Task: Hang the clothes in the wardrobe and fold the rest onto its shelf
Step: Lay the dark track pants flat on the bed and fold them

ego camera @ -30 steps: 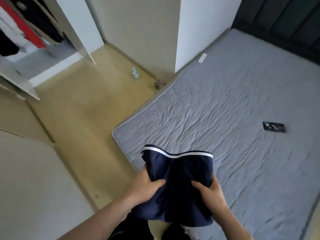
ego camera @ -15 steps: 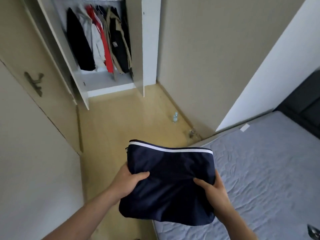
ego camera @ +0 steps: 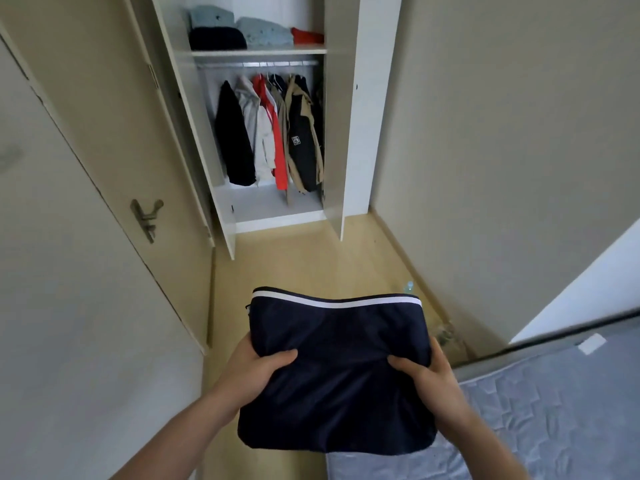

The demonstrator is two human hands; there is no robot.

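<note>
A home bedroom: open wardrobe (ego camera: 277, 133) of hung jackets (ego camera: 273, 133), mattress (ego camera: 554, 410) on wooden floor (ego camera: 311, 258).

The folded navy garment (ego camera: 337, 372) hides most of a bottle (ego camera: 408, 286) and both hands' fingers beneath it.

Folded garment (ego camera: 337, 368) before wardrobe (ego camera: 349, 109), mattress (ego camera: 554, 420) right.

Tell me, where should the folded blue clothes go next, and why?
Probably carry the folded navy garment, gripped by the left hand and right hand, up to the wardrobe shelf: folded piles already sit there, and the doors are open.
</note>
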